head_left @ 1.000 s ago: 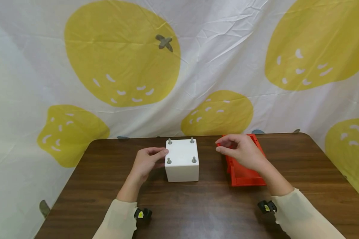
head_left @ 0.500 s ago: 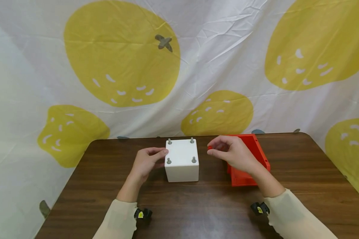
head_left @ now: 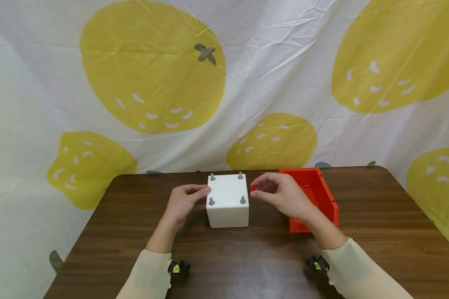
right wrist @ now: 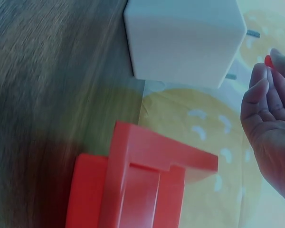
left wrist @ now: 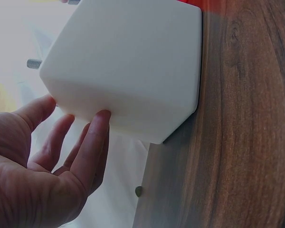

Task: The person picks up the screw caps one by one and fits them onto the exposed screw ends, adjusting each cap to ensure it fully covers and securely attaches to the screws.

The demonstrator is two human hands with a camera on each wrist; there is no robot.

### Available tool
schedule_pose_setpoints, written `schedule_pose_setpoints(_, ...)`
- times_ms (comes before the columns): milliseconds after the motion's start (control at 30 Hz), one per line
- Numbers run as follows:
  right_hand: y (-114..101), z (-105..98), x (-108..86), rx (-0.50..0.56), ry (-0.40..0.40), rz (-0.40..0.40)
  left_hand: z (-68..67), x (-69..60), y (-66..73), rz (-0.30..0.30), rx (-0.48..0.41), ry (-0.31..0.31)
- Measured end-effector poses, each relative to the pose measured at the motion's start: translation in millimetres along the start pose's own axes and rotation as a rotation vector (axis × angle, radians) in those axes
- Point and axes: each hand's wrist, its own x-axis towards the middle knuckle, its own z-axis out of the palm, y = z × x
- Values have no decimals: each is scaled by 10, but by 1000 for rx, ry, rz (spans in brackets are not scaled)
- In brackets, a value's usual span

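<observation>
A white block (head_left: 228, 216) stands on the table, a metal bolt (head_left: 243, 199) sticking up near each corner of its top. My left hand (head_left: 182, 204) rests against the block's left side, thumb at the top edge; in the left wrist view the fingertips of the hand (left wrist: 61, 166) touch its side. Just right of the block, my right hand (head_left: 284, 195) pinches a small red piece (head_left: 252, 188) between thumb and fingers. The right wrist view shows that red piece (right wrist: 269, 61) at the fingertips, apart from the bolts (right wrist: 253, 33).
A red bin (head_left: 329, 199) stands right of the block, partly behind my right forearm, with a small red piece (head_left: 307, 186) inside. The brown table (head_left: 224, 265) ends at a hanging cloth (head_left: 164, 153) with a yellow fruit print.
My right hand has moved left from over the red bin to beside the white block, carrying the small red piece. More of the bin's inside shows. The left hand and block have not moved.
</observation>
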Motion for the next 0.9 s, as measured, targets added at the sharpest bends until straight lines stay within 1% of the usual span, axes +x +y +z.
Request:
schedule_pose_setpoints(367,-29,109,31,34,-30,-22,-2,-18,6,5,9,-2)
schedule_pose_setpoints(733,-55,162,53,59,-51,-34,-8,-3,-1,6,-4,-3)
schedule_pose_setpoints(900,-41,185,63,50,-56,-27,-10,-3,2,5,-2,-5)
